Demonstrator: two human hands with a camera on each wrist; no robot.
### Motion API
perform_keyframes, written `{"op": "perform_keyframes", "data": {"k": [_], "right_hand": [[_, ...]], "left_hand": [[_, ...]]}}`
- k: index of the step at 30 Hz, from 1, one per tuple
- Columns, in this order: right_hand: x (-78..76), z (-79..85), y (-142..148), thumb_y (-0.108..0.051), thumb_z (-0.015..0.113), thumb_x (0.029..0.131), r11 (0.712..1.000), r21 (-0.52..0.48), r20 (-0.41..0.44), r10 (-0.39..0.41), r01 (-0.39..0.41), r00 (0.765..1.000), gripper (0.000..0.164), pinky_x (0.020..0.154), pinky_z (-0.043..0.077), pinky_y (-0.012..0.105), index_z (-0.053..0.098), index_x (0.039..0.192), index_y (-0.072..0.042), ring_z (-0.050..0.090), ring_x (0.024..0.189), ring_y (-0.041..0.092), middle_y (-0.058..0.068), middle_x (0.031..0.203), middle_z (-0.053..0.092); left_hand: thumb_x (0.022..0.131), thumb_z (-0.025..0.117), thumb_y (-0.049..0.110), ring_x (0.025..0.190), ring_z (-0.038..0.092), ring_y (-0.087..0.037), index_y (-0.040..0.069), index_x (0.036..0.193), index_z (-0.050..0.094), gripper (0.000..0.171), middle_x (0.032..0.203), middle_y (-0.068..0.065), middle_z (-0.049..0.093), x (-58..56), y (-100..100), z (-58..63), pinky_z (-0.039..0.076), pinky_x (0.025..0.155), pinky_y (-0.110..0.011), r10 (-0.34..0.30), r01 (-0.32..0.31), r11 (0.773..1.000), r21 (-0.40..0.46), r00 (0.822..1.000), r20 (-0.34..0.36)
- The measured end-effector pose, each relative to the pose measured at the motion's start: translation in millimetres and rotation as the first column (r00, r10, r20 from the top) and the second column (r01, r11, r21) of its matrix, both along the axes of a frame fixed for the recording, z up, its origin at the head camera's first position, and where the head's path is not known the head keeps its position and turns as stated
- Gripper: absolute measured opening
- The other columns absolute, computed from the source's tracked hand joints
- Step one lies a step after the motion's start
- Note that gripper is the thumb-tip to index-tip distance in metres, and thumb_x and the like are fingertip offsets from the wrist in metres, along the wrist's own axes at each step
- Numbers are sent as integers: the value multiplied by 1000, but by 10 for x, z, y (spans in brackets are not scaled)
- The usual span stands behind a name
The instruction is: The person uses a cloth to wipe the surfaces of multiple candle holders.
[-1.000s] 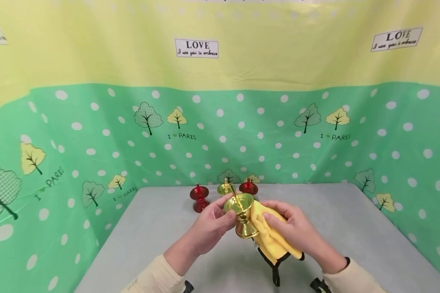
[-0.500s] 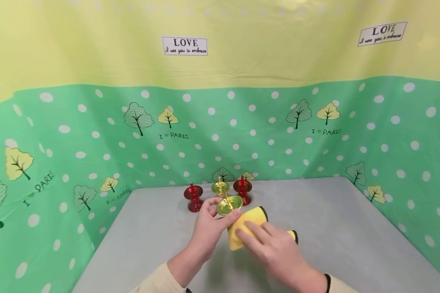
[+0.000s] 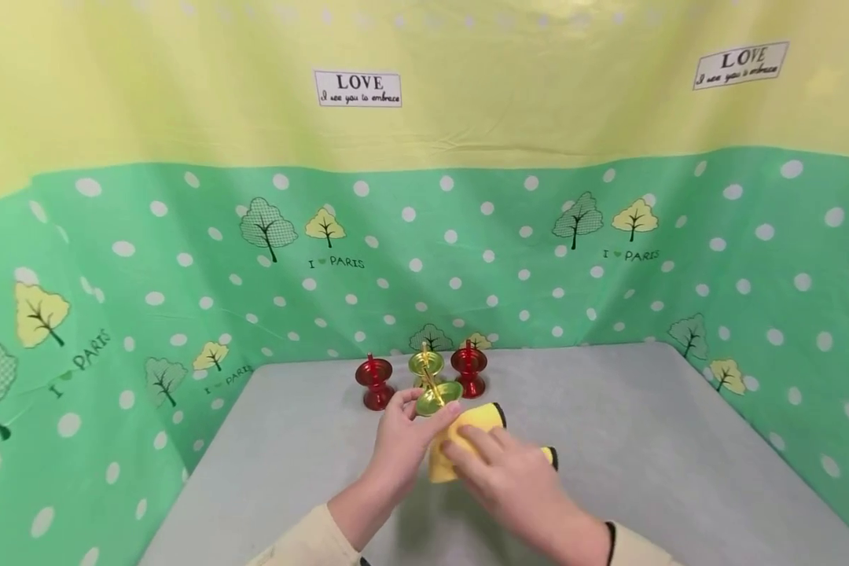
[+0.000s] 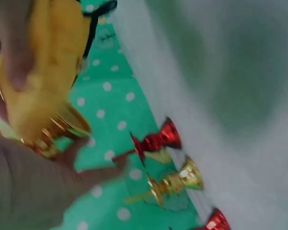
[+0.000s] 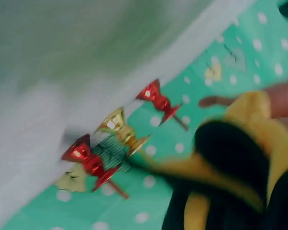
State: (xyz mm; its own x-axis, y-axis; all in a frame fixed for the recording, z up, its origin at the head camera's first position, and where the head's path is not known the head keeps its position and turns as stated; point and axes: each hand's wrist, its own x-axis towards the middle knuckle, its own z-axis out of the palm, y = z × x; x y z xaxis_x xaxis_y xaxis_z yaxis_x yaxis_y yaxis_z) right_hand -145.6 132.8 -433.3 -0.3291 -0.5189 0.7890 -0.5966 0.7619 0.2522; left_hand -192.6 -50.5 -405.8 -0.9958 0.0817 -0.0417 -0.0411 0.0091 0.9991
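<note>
My left hand [image 3: 399, 440] grips a gold candle holder [image 3: 440, 398] near its dish, holding it tilted above the table. A thin spike rises from that dish. With bent fingers my right hand [image 3: 505, 479] presses a yellow cloth [image 3: 484, 417] with black edging against the holder's lower part. The cloth hides the holder's stem and base in the head view. In the left wrist view, the cloth [image 4: 53, 62] wraps over the base end, and the gold rim [image 4: 73, 120] shows beside my left fingers. The right wrist view shows mainly the cloth [image 5: 252, 108], blurred.
Behind my hands, a red candle holder [image 3: 375, 383], a gold one [image 3: 425, 362] and another red one [image 3: 470, 369] stand upright on the grey table [image 3: 269, 448]. A green and yellow printed curtain [image 3: 424, 259] closes off the back and sides.
My right hand has swung left and over the holder, bringing the cloth round its lower part. The held holder has shifted slightly left. The standing holders stay on the table.
</note>
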Motion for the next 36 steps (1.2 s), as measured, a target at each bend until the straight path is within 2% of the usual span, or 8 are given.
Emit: {"op": "perform_keyframes", "data": {"k": [2, 4, 9, 12, 14, 21, 26, 36], "right_hand": [[-36, 59, 115, -26, 69, 103, 987, -146, 195, 88, -60, 977, 18, 58, 60, 29, 80, 118, -26, 76, 89, 17, -2, 114, 81], [-103, 121, 241, -28, 76, 99, 945, -308, 438, 243, -109, 866, 24, 66, 63, 28, 80, 122, -23, 77, 93, 12, 1, 117, 81], [-329, 225, 489, -17, 66, 107, 763, -647, 733, 622, -2, 274, 35, 71, 65, 27, 68, 138, -3, 75, 83, 8, 18, 114, 78], [-402, 226, 550, -17, 62, 109, 702, -704, 710, 702, 106, 62, 41, 71, 65, 28, 60, 144, 3, 77, 82, 12, 19, 113, 76], [-402, 224, 543, -20, 63, 109, 694, -705, 704, 709, 145, 36, 42, 71, 66, 29, 60, 145, 2, 78, 82, 14, 18, 112, 76], [-228, 246, 459, -22, 71, 105, 783, -621, 771, 602, 35, 205, 33, 65, 63, 28, 73, 133, -6, 73, 75, 8, 7, 103, 80], [-139, 210, 569, -26, 69, 106, 833, -550, 826, 553, -59, 108, 29, 75, 61, 23, 75, 133, -16, 71, 86, 4, 4, 115, 80], [-209, 191, 1394, -38, 63, 109, 794, -478, 875, 467, 376, 127, 59, 64, 64, 38, 54, 155, -4, 74, 74, 24, 14, 112, 75]], "left_hand": [[90, 88, 31, 107, 74, -15, 2, 146, 49, 75, 136, -16, 72, -23, -92, -8, 59, 101, -34, -90, 91, 994, 57, 996, -12], [93, 85, 23, 107, 75, -14, 0, 150, 47, 72, 133, -15, 74, -57, -192, -11, 60, 100, -31, -203, 205, 971, 124, 979, -28], [97, 81, 22, 111, 74, -10, -3, 158, 38, 79, 128, 0, 75, -87, -369, -4, 61, 99, -33, -470, 476, 844, 247, 878, -84], [98, 80, 23, 112, 74, -10, -1, 160, 35, 80, 127, 4, 75, -77, -397, 1, 62, 98, -36, -566, 571, 765, 297, 817, -112], [98, 80, 22, 112, 74, -11, 1, 160, 35, 79, 126, 4, 76, -72, -391, 7, 63, 97, -37, -582, 586, 750, 305, 805, -116], [92, 86, 21, 108, 74, -13, 5, 155, 44, 78, 125, -6, 79, -75, -363, -19, 60, 94, -30, -410, 415, 899, 141, 910, -64], [89, 90, 20, 114, 73, -18, 5, 152, 48, 77, 136, -17, 74, -135, -338, -164, 60, 97, -32, -267, 268, 963, 13, 962, -50], [82, 95, 22, 108, 67, -21, 3, 146, 56, 78, 131, -14, 67, -412, 75, -412, 62, 97, -36, -132, 130, 986, -108, 991, -13]]}}
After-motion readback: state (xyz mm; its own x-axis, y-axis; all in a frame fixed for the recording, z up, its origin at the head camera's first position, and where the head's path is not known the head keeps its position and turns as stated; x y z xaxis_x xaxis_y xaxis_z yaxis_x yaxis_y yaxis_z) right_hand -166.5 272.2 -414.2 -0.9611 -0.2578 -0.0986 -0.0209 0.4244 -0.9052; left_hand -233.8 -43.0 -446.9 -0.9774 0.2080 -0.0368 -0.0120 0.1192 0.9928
